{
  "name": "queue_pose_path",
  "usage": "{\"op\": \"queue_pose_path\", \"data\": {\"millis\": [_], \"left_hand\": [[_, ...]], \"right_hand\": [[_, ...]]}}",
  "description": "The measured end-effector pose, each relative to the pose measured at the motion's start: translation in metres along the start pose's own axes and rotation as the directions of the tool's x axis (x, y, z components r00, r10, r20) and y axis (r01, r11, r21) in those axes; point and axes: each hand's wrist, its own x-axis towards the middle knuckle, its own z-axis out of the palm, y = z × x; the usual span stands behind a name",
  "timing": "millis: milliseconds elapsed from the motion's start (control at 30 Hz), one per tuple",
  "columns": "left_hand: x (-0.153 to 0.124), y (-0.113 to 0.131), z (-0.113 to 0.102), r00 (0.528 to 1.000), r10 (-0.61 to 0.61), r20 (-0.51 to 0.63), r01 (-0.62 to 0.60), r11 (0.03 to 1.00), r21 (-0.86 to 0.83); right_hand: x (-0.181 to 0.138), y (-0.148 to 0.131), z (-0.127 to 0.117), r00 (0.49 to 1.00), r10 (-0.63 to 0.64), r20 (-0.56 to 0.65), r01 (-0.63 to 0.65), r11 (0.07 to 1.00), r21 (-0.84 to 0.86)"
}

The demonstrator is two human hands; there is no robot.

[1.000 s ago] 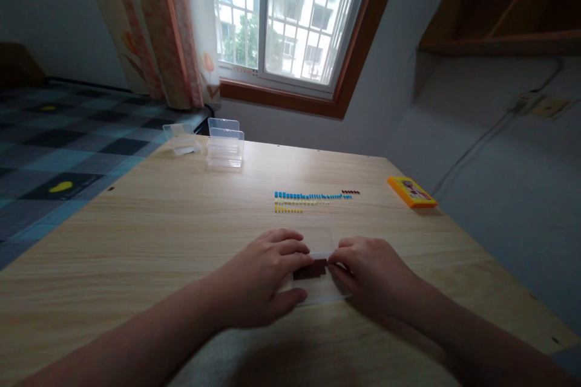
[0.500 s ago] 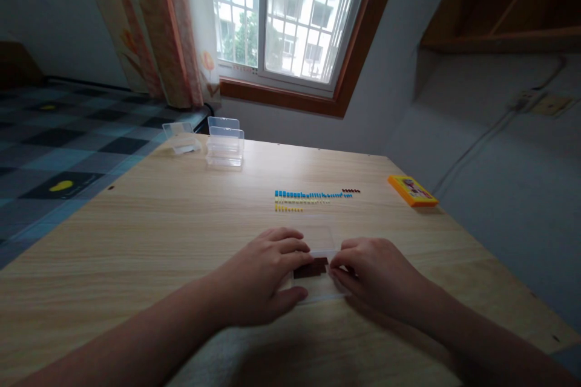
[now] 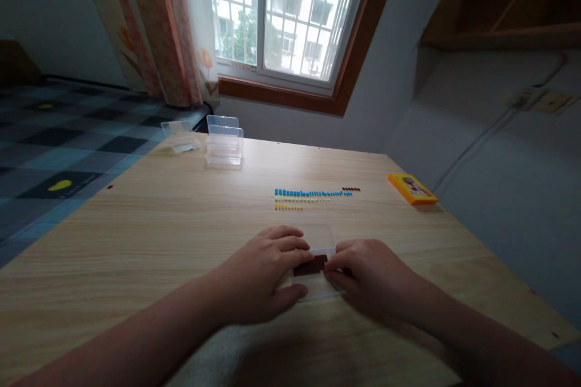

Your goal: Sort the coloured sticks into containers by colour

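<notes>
A small clear plastic box [image 3: 318, 236] lies open on the wooden table [image 3: 158, 224], with a cluster of dark brown pieces [image 3: 309, 267] inside. My left hand [image 3: 261, 275] rests over the box's left side, fingers curled on its rim and thumb below. My right hand [image 3: 365, 275] sits at the right side, its fingertips pinched at the brown pieces. Beyond the box lie rows of small blue beads [image 3: 308, 193], pale yellow beads [image 3: 299, 200], a short yellow row [image 3: 288, 207] and a few dark red ones [image 3: 351, 188].
Two more clear plastic boxes [image 3: 224, 142] and a loose clear lid [image 3: 180, 136] stand at the table's far left corner. A flat yellow-orange box [image 3: 412, 188] lies at the far right edge. A wall runs close along the right; a bed lies left.
My right hand has shifted slightly left, closing further over the brown pieces. The left hand has barely moved.
</notes>
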Motion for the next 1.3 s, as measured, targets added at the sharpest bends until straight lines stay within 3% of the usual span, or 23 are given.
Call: {"op": "queue_pose_path", "data": {"millis": [433,533,600,700,800,967,1300], "left_hand": [[0.000,0.000,0.000,1.000,-0.008,-0.002,0.008,1.000,-0.009],[0.001,0.001,-0.002,1.000,-0.024,0.005,0.024,1.000,-0.016],[0.001,0.002,-0.003,1.000,-0.029,0.010,0.029,0.999,-0.020],[0.001,0.002,-0.004,0.999,-0.033,0.018,0.034,0.999,-0.029],[0.001,0.002,-0.004,0.999,-0.031,0.009,0.032,0.999,-0.028],[0.001,0.003,-0.006,0.999,-0.033,0.006,0.034,0.998,-0.047],[0.002,0.003,-0.005,0.999,-0.037,0.030,0.039,0.996,-0.079]], "right_hand": [[-0.002,-0.001,-0.006,0.999,0.012,-0.038,-0.011,1.000,0.014],[0.001,0.014,-0.022,0.983,0.000,-0.185,0.008,0.999,0.043],[0.008,0.033,-0.036,0.938,0.031,-0.347,-0.018,0.999,0.038],[0.029,0.073,-0.055,0.863,0.133,-0.487,-0.193,0.978,-0.075],[0.056,0.116,-0.066,0.857,0.205,-0.473,-0.320,0.931,-0.175],[0.090,0.165,-0.068,0.910,0.216,-0.355,-0.298,0.935,-0.194],[0.111,0.168,-0.064,0.955,0.213,-0.204,-0.249,0.953,-0.171]]}}
